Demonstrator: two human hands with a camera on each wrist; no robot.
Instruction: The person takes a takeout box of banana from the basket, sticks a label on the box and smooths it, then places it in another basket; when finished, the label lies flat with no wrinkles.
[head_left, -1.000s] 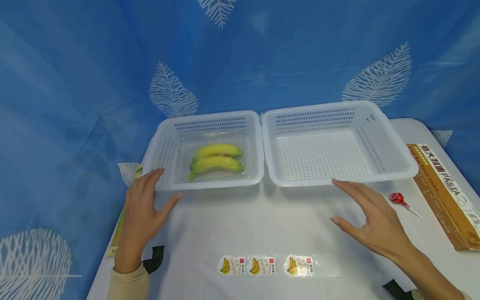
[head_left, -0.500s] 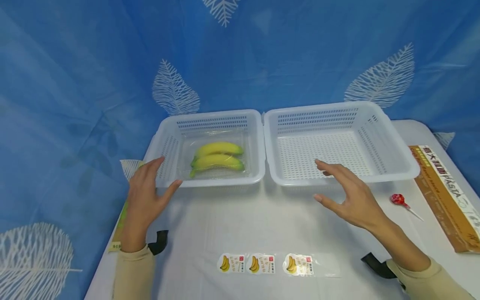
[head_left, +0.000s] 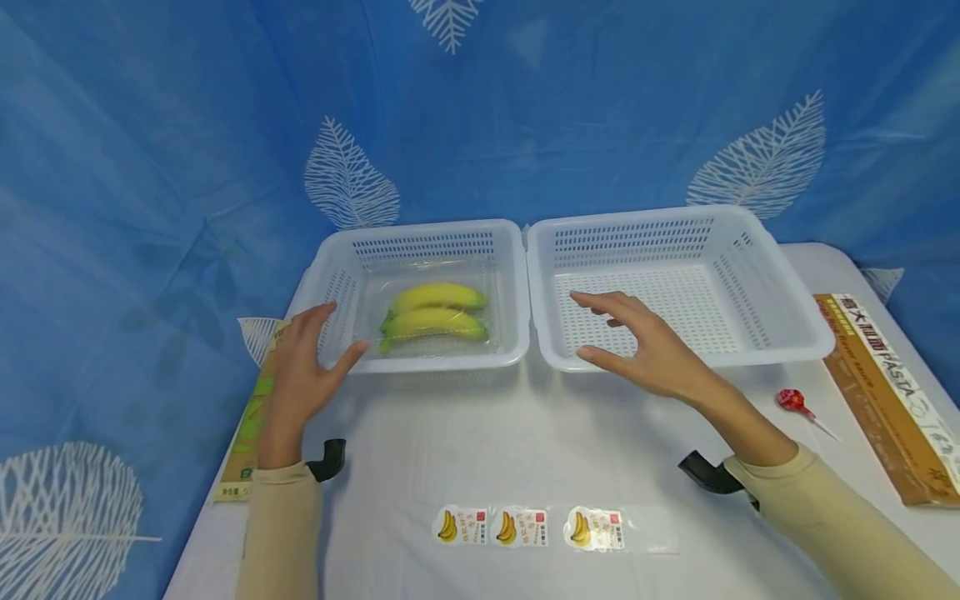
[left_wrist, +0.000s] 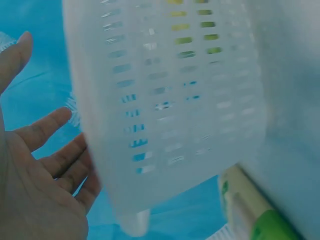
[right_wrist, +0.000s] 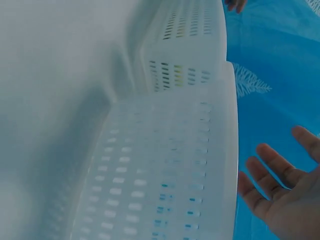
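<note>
Two bananas (head_left: 437,323) lie in a clear plastic pack (head_left: 367,310) inside the left white basket (head_left: 420,364). My left hand (head_left: 302,375) hovers at that basket's left front corner, thumb spread from the fingers and nothing in it. In the left wrist view the left hand (left_wrist: 50,185) is beside the basket's perforated wall. Over the front rim of the right white basket (head_left: 750,357) is my right hand (head_left: 637,342), its fingers loosely bent and holding nothing. The right wrist view has the right hand (right_wrist: 292,195) next to that basket's outer wall.
A strip of banana stickers (head_left: 525,527) lies near the table's front. To the right are a red lollipop (head_left: 793,401) and a brown pasta box (head_left: 885,400). A green package (head_left: 247,442) lies under the left arm. Blue leaf-patterned cloth (head_left: 570,100) hangs behind.
My right hand has moved left and forward, from beside the lollipop to over the right basket's front rim. The left hand has shifted slightly forward. The baskets and bananas have stayed put.
</note>
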